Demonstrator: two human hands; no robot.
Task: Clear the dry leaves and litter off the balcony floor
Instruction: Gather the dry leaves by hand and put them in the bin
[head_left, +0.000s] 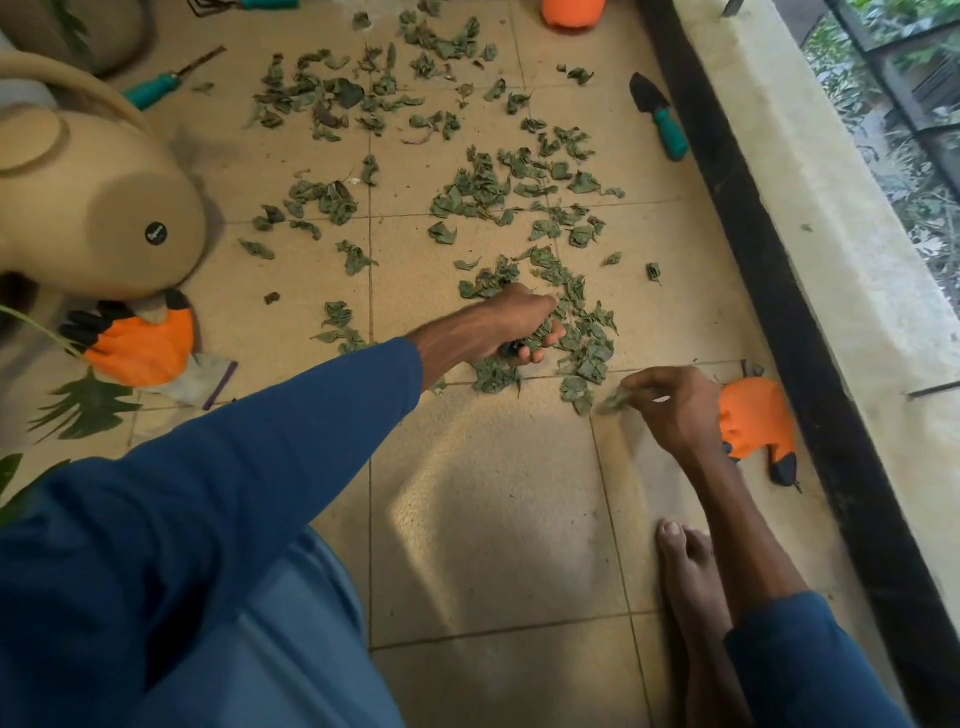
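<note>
The left hand (514, 327) reaches in on a blue sleeve, its fingers curled down around a clump of dry leaves (483, 182). Something small and dark shows under the fingers, but what it is cannot be told. The right hand (675, 410) is lower and closer to the dark kerb (769, 291), pinching a single leaf (615, 401) between thumb and fingertips just off the tiles.

An orange glove (758, 421) lies between the right hand and the kerb, touching the kerb's foot. A bare foot (685, 577) stands near the kerb on the person's side of that hand.

The leaves are scattered in loose patches over the balcony floor (493, 493). The nearest patch is under the left hand and stops short of the kerb; the others lie farther up the tiles. The tiles on the person's side of the hands, out from the kerb, are bare.

A trowel (660, 122) lies just beside the kerb farther up. A pale parapet (831, 208) rises directly behind the kerb. Well apart from the kerb, across the floor, are a beige watering can (98, 208) and a second orange glove (140, 348) touching its base. A teal-handled tool (156, 88) lies beyond them.
</note>
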